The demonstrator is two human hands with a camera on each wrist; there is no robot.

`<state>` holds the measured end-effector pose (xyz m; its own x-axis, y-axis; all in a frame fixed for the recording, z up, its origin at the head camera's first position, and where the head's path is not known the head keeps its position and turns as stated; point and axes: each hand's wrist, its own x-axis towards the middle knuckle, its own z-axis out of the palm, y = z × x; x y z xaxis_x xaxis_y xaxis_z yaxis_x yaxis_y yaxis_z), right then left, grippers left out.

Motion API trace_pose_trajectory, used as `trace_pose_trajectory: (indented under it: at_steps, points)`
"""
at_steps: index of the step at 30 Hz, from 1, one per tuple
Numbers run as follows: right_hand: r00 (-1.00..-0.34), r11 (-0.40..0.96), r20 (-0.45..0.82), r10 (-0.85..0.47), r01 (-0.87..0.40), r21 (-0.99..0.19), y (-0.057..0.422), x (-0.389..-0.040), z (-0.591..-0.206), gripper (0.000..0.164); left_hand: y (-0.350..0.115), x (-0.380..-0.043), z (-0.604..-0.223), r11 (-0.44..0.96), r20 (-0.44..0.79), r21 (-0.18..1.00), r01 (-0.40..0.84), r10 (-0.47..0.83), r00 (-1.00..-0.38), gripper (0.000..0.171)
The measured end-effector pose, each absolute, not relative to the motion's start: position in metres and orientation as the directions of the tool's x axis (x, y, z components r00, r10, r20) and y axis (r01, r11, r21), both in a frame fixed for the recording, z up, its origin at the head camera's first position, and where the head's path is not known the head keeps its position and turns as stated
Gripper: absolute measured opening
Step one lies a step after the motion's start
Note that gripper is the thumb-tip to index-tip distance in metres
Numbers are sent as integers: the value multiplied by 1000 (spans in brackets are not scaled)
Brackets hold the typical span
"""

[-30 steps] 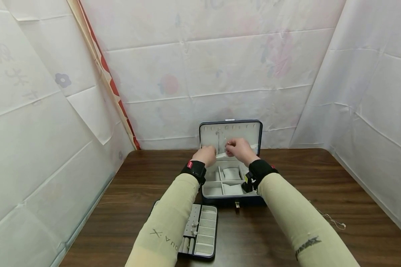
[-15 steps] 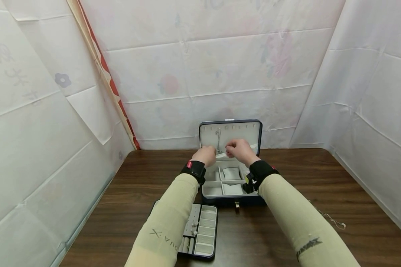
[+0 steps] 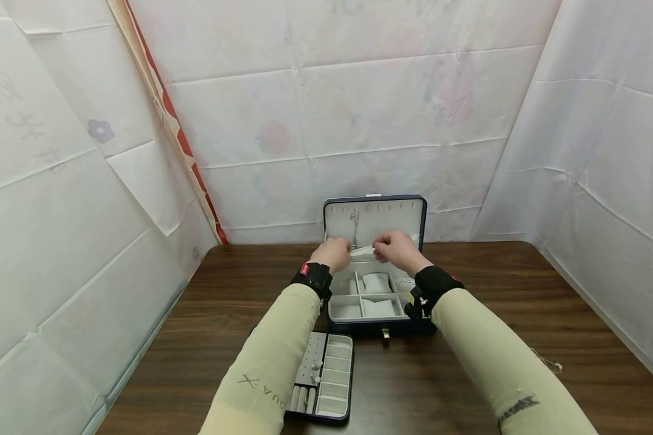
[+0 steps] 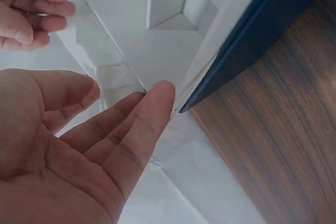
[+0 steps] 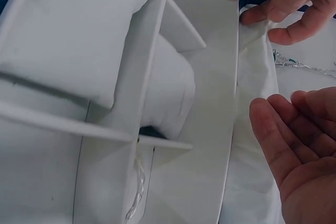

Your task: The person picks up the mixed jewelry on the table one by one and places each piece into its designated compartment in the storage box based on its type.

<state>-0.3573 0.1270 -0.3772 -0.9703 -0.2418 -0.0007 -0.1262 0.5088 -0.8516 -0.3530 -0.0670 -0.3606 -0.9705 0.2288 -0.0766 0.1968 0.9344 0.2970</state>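
Note:
A dark blue jewelry box (image 3: pixel 383 329) stands open on the table, its pale lid (image 3: pixel 383 217) upright at the back. My left hand (image 3: pixel 333 254) pinches the upper edge of the white fabric pocket (image 5: pixel 254 77) inside the lid, near its left end. Thumb and index fingertip meet at the cloth in the left wrist view. My right hand (image 3: pixel 398 251) is in front of the pocket with fingers loosely bent and nothing between them. A silver necklace with green stones (image 5: pixel 302 65) hangs from a lid hook, behind the pocket's edge.
White cushions (image 3: pixel 376 283) and a clear bracelet (image 5: pixel 138 190) lie in the box's compartments. A dark-edged jewelry tray (image 3: pixel 352 374) with small earrings sits front left, partly under the left sleeve. A thin chain (image 3: pixel 549 364) lies on the table (image 3: pixel 424 386) at right.
A thin strand beside the right hand one second ago is out of sight now. The right hand has drawn right and slightly toward me, its fingers looser. The left hand stays at the pocket.

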Motion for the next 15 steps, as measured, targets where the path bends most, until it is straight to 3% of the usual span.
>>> trace_pose_trajectory:
  at_steps: [15]
  points:
    - [-957, 569, 17, -291, -187, -801, 155, -349, -374, 32, -68, -351, -361, 917, -52, 346, 198, 229, -972, 41]
